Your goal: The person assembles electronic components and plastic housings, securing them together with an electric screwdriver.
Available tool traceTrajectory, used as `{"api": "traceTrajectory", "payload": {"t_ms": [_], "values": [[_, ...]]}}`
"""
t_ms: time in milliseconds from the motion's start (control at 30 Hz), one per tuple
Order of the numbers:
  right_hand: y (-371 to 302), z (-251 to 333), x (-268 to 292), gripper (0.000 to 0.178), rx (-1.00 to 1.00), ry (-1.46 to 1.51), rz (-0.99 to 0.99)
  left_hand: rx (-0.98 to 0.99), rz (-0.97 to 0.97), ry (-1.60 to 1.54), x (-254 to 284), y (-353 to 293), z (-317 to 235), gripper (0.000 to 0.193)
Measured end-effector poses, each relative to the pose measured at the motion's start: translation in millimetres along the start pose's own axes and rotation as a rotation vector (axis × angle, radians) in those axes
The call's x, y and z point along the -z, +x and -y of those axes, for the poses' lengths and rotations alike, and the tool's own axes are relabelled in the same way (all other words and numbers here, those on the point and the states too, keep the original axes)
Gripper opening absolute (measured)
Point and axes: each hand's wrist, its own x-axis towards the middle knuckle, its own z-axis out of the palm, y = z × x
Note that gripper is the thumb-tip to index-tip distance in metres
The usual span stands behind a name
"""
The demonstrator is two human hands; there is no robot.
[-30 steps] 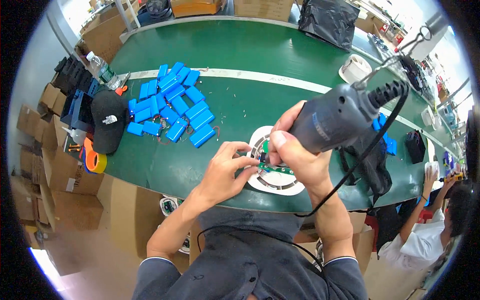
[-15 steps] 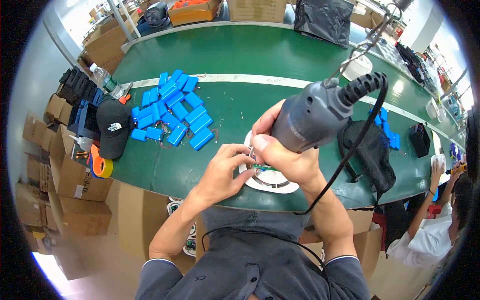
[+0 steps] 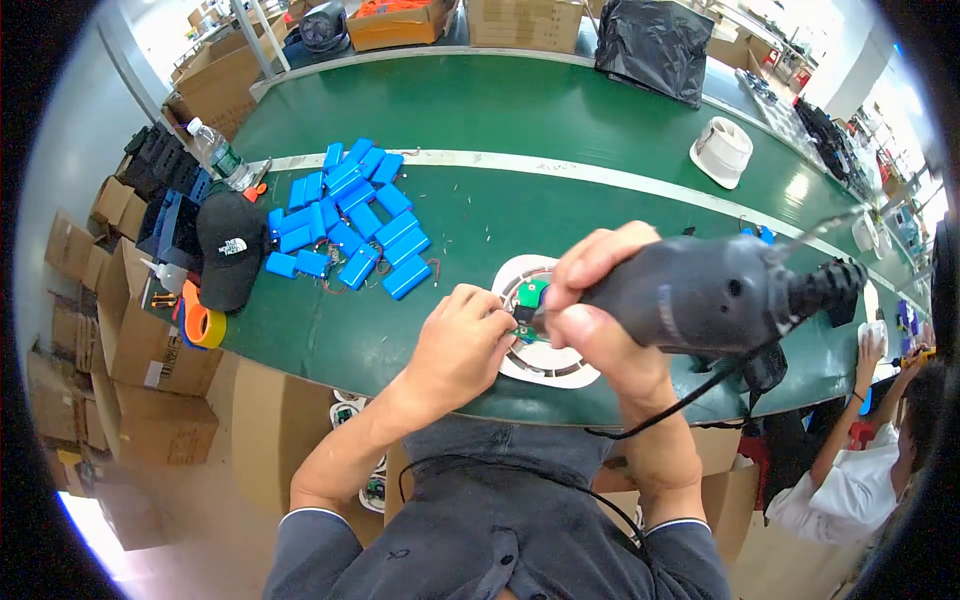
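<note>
My right hand (image 3: 610, 310) is wrapped round a dark grey electric screwdriver (image 3: 690, 295), tilted so that its narrow end points left, down to a green circuit board (image 3: 530, 293). The board sits in a round white plastic housing (image 3: 545, 375) near the table's front edge. My left hand (image 3: 460, 340) is closed at the board's left side, its fingertips pinching the edge; they partly hide the board. Whether the screwdriver's tip touches anything cannot be made out behind my fingers.
Blue battery packs (image 3: 350, 215) lie heaped to the left, by a black cap (image 3: 228, 250), a water bottle (image 3: 220, 155) and orange tape (image 3: 206, 328). A white housing (image 3: 722, 152) stands far right. The screwdriver's black cable (image 3: 690, 400) loops beside my right forearm. A co-worker (image 3: 860, 450) sits at right.
The screwdriver has tipped over from steeper to nearly level and its body has moved right and down. My left fingers have drawn together at the board, and more of the board shows.
</note>
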Motion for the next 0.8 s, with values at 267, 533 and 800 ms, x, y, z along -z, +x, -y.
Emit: {"api": "traceTrajectory", "payload": {"t_ms": [267,533,800], "values": [[-15,34,39,0.032,0.080,0.059,-0.125,-0.104,0.181,0.187,-14,25,-10,0.010],[-42,69,85,0.036,0.097,-0.038,-0.274,0.243,0.142,0.021,19,24,30,0.008],[-54,78,117,0.035,0.144,0.011,-0.378,0.476,0.083,0.212,13,-15,94,0.013]]}}
